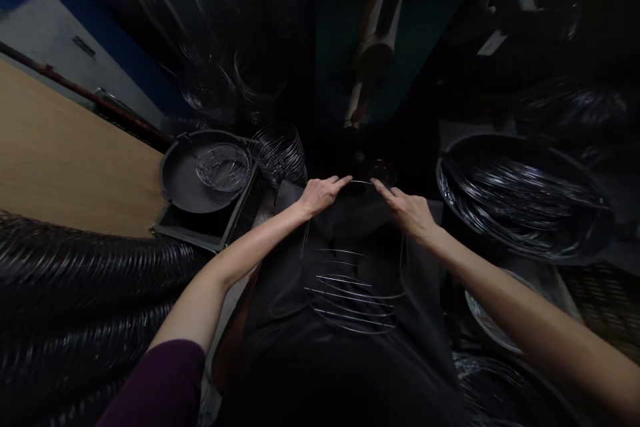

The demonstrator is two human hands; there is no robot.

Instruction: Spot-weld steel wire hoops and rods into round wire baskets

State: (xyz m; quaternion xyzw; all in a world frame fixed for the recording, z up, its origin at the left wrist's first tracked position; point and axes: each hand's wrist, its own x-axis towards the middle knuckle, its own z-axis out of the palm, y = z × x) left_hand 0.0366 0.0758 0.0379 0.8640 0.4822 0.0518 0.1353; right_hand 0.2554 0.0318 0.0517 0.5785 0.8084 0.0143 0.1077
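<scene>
A thin curved metal wire (361,182) spans the gap between my two hands at the centre. Its left end is pinched by my left hand (323,194), fingers pressed together. My right hand (404,208) grips the other end with closed fingers, the index finger pointing along it. Below them, a round wire frame with several straight cross rods (353,294) lies over the dark cloth (280,280) on my lap. Thin side wires run from near my hands down towards this frame; whether they are one piece is too dark to tell.
At the left, a round black tray (180,180) holds wire rings, beside a stack of wire rings (283,150). Dark coiled wire is piled lower left. A black basin (445,180) of wire pieces stands right. A machine rod (383,34) hangs ahead.
</scene>
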